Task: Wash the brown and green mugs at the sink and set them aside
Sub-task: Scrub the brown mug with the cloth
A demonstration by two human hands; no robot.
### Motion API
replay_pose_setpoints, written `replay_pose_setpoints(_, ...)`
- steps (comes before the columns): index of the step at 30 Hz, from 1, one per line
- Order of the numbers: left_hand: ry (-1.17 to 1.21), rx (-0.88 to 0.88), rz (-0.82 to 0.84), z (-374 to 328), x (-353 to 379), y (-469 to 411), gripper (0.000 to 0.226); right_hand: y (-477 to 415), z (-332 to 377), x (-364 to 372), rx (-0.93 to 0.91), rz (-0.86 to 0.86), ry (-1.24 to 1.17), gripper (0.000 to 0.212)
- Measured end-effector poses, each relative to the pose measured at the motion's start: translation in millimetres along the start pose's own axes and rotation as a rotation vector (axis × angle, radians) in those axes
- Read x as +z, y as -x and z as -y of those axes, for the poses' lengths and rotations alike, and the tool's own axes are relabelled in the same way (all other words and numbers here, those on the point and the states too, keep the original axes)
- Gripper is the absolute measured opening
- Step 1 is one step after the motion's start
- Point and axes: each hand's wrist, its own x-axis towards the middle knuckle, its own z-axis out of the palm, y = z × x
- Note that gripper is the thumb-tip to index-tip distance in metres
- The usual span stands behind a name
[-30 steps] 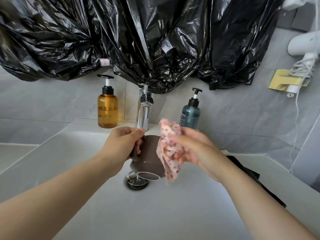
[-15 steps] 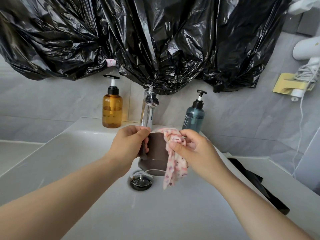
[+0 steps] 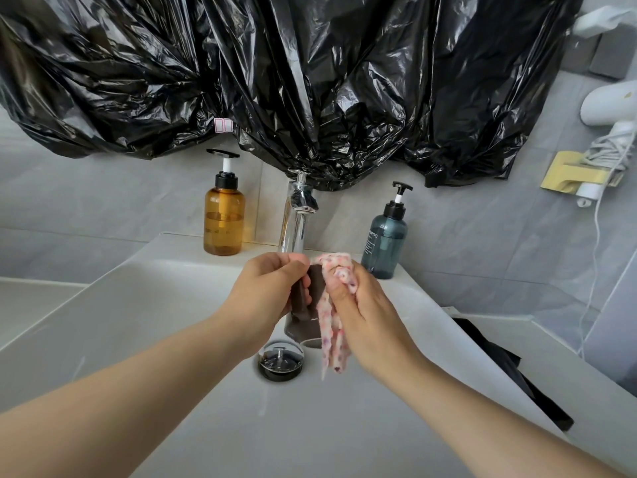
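The brown mug (image 3: 303,326) hangs upside down over the white sink (image 3: 165,326), its mouth facing the drain. My left hand (image 3: 272,288) grips it by the handle from the left. My right hand (image 3: 358,305) holds a pink patterned cloth (image 3: 332,339) bunched against the mug's right side, with the cloth's loose end dangling below. Both hands cover most of the mug. No green mug shows in this view.
A chrome tap (image 3: 296,219) rises just behind the hands, with the drain plug (image 3: 281,362) below them. An amber pump bottle (image 3: 224,215) stands at the back left, a blue one (image 3: 387,239) at the back right. Black plastic sheeting (image 3: 310,81) hangs overhead. A dark cloth (image 3: 499,367) lies on the right counter.
My right hand has brought the cloth from beside the mug up onto its base and side. The mug has risen a little toward the tap in my left hand.
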Motion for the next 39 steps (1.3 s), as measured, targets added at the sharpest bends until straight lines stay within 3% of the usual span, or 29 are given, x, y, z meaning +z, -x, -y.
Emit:
replay_pose_setpoints(2,0.018,-0.009,-0.018,1.2,-0.6,-1.0,0.022,2.2,2.3,-1.8,-0.005,0.074,-0.043,0.03)
replay_pose_setpoints(5,0.039,-0.021,-0.03,2.2,-1.4,-0.6,0.024,5.7,-2.4,-2.1,0.011,0.224,0.032,0.055)
replay_pose_setpoints(8,0.028,-0.02,-0.007,1.8,-1.0,0.9,0.027,0.6,-5.7,3.4,0.003,0.184,0.048,0.064)
replay_pose_setpoints(13,0.041,-0.041,0.039,1.3,1.2,2.3,0.028,-4.9,-4.0,4.3,0.003,0.024,-0.095,0.031)
replay_pose_setpoints(21,0.066,-0.077,0.151,3.2,3.8,4.9,0.014,-14.3,-9.7,-3.6,0.231,-0.126,-0.19,0.04)
replay_pose_setpoints(26,0.096,-0.082,0.131,8.3,3.9,-0.5,0.013,-17.7,-16.6,-4.1,0.358,-0.108,-0.284,0.048)
replay_pose_setpoints(29,0.12,-0.072,0.069,9.9,2.6,-2.3,0.016,-11.7,-14.3,0.1,0.216,-0.026,-0.171,0.038)
replay_pose_setpoints(33,0.083,-0.039,0.037,8.7,3.2,-0.4,0.024,-5.5,-10.7,8.2,-0.032,-0.017,0.011,0.043)
replay_pose_setpoints(36,0.074,-0.032,0.051,7.5,4.2,0.5,0.024,-5.8,-7.3,9.7,-0.002,-0.043,-0.027,0.045)
replay_pose_setpoints(39,0.101,-0.036,0.09,5.4,3.4,0.2,0.02,-10.5,-4.7,3.7,0.131,-0.085,-0.116,0.035)
